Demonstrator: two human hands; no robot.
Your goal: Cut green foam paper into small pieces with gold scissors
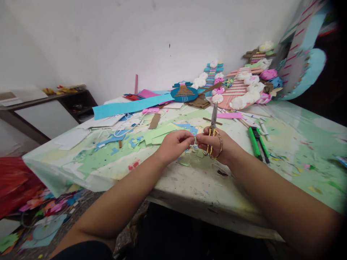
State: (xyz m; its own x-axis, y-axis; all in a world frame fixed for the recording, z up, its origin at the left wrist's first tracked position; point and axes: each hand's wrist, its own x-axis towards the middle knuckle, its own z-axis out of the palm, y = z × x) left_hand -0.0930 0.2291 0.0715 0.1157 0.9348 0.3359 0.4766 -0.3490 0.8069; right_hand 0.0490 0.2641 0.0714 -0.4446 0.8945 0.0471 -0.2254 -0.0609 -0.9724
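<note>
Two bare hands nearly meet just inside the near edge of the table, where the cloth is mostly open; paper scraps crowd beyond. The left hand angles inward, thumb and fingers pinched together, anything between them too small to tell. The right hand grips one pair of scissors, blades upward. One green-and-black tool lies to its right.

Stained table, paper scraps, green tool
</note>
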